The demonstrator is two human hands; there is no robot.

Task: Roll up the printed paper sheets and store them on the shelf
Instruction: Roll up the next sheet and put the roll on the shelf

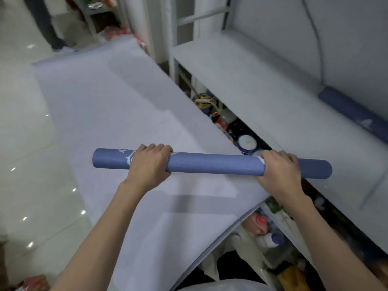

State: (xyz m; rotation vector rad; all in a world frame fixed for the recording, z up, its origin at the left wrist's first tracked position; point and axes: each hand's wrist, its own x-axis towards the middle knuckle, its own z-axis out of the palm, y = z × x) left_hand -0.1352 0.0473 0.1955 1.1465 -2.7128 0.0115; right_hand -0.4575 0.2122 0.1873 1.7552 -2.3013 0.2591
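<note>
A blue paper roll (pixel 212 163) is held level above the unrolled white sheet (pixel 117 114), gripped by the left hand (pixel 149 164) near its left end and the right hand (pixel 280 171) near its right, both closed around it, probably so the winding stays tight. Another roll (pixel 354 111), somewhat blurred, is seen on the shelf (pixel 241 80) far right.

Both bare arms reach forward, elbows low, wrists about level with each other. The left hand (pixel 148 164) is curled over the top of the paper roll (pixel 216 163), knuckles up, fingers wrapped down the far side. The right hand (pixel 280 170) grips the same way (thumb hidden), well apart from the left, palm down.
</note>
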